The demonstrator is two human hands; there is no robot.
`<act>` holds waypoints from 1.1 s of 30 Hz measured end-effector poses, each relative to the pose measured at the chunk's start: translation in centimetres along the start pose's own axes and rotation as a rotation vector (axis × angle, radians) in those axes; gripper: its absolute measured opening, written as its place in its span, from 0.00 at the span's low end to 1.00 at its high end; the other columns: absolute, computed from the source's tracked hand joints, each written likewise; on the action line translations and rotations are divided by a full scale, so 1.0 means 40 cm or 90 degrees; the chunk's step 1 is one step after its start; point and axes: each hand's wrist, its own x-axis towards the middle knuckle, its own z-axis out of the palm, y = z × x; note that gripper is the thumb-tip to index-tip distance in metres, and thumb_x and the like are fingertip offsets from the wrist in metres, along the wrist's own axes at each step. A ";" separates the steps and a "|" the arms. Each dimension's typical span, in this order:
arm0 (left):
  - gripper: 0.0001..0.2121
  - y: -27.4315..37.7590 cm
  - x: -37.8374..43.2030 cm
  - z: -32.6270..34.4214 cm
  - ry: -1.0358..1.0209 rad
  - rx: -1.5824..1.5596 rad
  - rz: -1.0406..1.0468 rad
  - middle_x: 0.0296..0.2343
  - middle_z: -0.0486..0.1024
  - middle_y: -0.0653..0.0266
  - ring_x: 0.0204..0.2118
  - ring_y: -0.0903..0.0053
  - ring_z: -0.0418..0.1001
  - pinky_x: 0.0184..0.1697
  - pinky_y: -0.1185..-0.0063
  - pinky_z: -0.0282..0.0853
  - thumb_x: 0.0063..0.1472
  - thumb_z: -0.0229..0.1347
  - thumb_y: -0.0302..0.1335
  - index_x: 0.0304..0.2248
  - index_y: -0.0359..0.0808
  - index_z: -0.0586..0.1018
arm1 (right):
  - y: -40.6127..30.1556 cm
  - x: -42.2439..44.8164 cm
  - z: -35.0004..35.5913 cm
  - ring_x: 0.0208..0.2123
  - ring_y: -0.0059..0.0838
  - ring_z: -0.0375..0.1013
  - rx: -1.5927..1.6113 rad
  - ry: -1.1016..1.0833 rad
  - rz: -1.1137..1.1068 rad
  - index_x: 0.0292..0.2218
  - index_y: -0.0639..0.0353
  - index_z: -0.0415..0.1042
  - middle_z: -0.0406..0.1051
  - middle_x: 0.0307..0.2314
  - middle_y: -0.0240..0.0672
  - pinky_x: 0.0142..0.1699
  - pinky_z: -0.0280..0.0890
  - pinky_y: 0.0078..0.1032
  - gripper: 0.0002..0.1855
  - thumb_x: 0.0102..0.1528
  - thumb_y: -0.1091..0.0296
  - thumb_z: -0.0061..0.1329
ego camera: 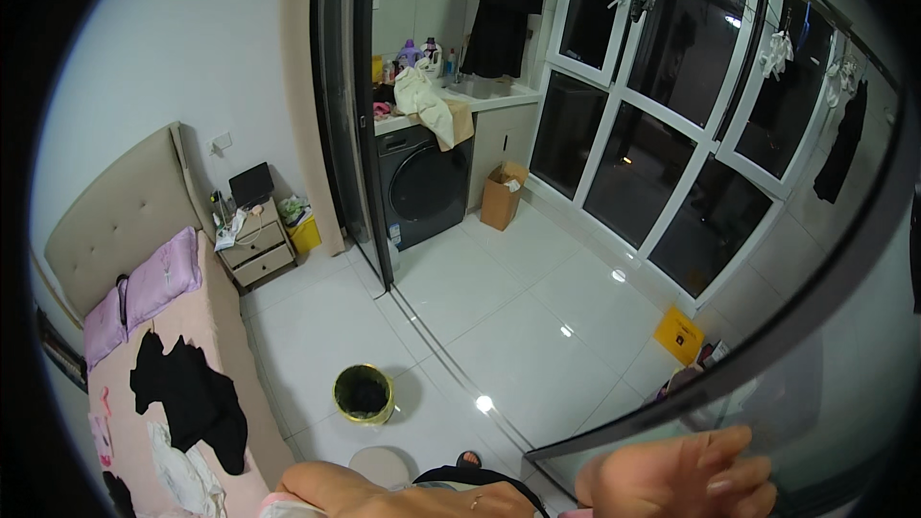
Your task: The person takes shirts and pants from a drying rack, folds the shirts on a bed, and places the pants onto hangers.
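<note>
My right hand [680, 475] is raised at the lower right, slightly blurred, its fingers bent and apart. No object shows in it. Behind it in the picture is the glass sliding door panel [799, 388] with its dark frame; whether they touch I cannot tell. My left hand is out of view; only bare skin and a pink-and-white garment edge [288, 507] show at the bottom. Before me on the floor stand a gold-rimmed waste bin [365, 417] with a dark liner and a round pale stool [380, 462]. A dark slipper [469, 460] is on my foot.
At left, a bed [223, 345] bears a black garment [188, 388], white cloth [180, 475] and purple pillows [164, 280]. A nightstand [259, 241], washing machine [428, 187], cardboard box [502, 198] and yellow box [678, 335] stand farther off. A floor track [460, 374] crosses the tiles.
</note>
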 end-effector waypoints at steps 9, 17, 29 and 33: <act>0.26 -0.148 0.055 -0.284 0.285 0.072 0.273 0.35 0.71 0.48 0.36 0.59 0.70 0.37 0.69 0.65 0.48 0.54 0.43 0.38 0.25 0.72 | 0.282 -0.122 -0.281 0.19 0.29 0.54 -0.364 -0.142 0.096 0.31 0.67 0.54 0.52 0.22 0.40 0.23 0.51 0.23 0.14 0.48 0.63 0.35; 0.17 -0.202 -0.048 -0.688 0.389 0.049 0.072 0.28 0.73 0.44 0.23 0.65 0.71 0.29 0.75 0.57 0.53 0.50 0.36 0.30 0.26 0.75 | 0.488 -0.310 -0.437 0.21 0.30 0.59 -0.490 -0.187 0.109 0.31 0.61 0.58 0.58 0.26 0.38 0.25 0.52 0.26 0.11 0.53 0.61 0.36; 0.16 -0.180 -0.144 -1.350 0.618 0.305 -0.048 0.18 0.67 0.56 0.19 0.75 0.64 0.23 0.82 0.60 0.54 0.46 0.39 0.24 0.30 0.68 | 0.946 -0.664 -0.648 0.27 0.34 0.67 -0.415 -0.485 0.336 0.35 0.65 0.64 0.64 0.32 0.44 0.28 0.61 0.27 0.10 0.49 0.72 0.42; 0.16 -0.228 -0.168 -1.519 0.656 0.319 -0.099 0.20 0.64 0.57 0.21 0.77 0.62 0.24 0.82 0.61 0.54 0.46 0.38 0.25 0.30 0.66 | 1.058 -0.735 -0.723 0.27 0.35 0.67 -0.434 -0.551 0.356 0.35 0.66 0.64 0.64 0.33 0.45 0.28 0.61 0.28 0.11 0.46 0.77 0.40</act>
